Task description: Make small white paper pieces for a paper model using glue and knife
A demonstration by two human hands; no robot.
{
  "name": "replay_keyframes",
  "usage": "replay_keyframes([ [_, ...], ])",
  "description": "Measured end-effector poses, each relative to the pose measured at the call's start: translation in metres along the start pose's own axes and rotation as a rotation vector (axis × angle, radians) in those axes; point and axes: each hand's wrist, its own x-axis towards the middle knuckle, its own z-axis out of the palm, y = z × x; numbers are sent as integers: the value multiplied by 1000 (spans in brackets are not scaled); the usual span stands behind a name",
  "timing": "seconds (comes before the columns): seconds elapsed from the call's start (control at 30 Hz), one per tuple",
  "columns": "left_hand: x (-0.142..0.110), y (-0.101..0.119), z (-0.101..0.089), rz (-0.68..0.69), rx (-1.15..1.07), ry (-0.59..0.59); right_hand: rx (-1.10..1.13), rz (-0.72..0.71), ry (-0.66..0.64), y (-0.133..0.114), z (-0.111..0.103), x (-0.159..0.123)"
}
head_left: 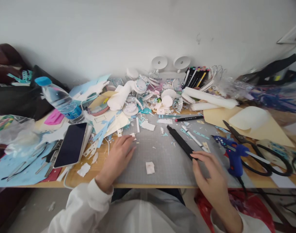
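Note:
My left hand [120,153] rests on the left side of the grey cutting mat [159,155], thumb apart from the fingers. Its fingertips touch or lie right by a small white paper piece [133,136]. My right hand [209,173] has thumb and forefinger closed at the near end of a long black craft knife [180,140], which lies slanted on the mat; no blade shows clearly. Between the hands lies a small whitish paper square [150,168]. Right of the knife are a white pen [195,138] and a black pen [189,118].
At the right lie a blue glue gun [231,152] and large black scissors [258,150]. Leftward are a phone [71,145] and a water bottle [62,102]. Paper scraps, white rolls [209,97] and black markers [196,77] crowd the back by the wall.

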Motion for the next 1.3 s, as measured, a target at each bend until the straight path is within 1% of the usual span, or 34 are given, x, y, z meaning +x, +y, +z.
replay_keyframes([
  [0.07, 18, -10, 3, -27, -6, -8, 6, -2, 12, 3, 6, 5],
  [0.17, 28, -15, 4, -75, -51, -5, 20, -13, 23, 4, 12, 7],
  [0.27, 23, -9, -2, -156, -126, 44, 16, -23, 69, 5, 11, 4],
  [0.37, 19, 6, -11, -263, -244, 84, -6, -19, 124, 4, 4, 2],
  [0.4, 19, 13, -14, -303, -333, 74, -5, -13, 141, 3, 2, 2],
  [0.47, 19, 26, -19, -456, -701, 65, 25, 2, 174, -3, -2, 4],
  [0.5, 18, 33, -21, -513, -847, 61, 55, 4, 180, -8, -2, 6],
  [0.53, 18, 40, -23, -543, -953, 53, 94, 3, 172, -14, -3, 7],
  [0.57, 17, 46, -25, -543, -1006, 47, 139, -2, 145, -20, -2, 9],
  [0.63, 12, 56, -27, -472, -1008, 23, 255, -7, 42, -34, 2, 12],
  [0.73, 0, 62, -27, -263, -889, -47, 468, 56, -148, -54, 11, 10],
  [0.8, -11, 60, -24, -117, -804, -92, 599, 99, -271, -63, 18, 5],
  [0.87, -23, 55, -17, -12, -734, -100, 671, 83, -362, -69, 24, 1],
  [0.9, -28, 52, -13, 22, -702, -89, 682, 65, -385, -71, 26, -1],
  [1.0, -40, 46, 0, 74, -652, -61, 621, 43, -362, -74, 29, -6],
  [1.07, -43, 44, 7, 89, -655, -49, 554, 47, -337, -74, 30, -7],
  [1.13, -43, 45, 11, 96, -664, -34, 522, 34, -338, -74, 29, -8],
  [1.23, -40, 47, 14, 81, -638, -10, 524, -1, -355, -68, 30, -7],
  [1.3, -38, 45, 17, 31, -563, -12, 461, -21, -327, -61, 32, -3],
])
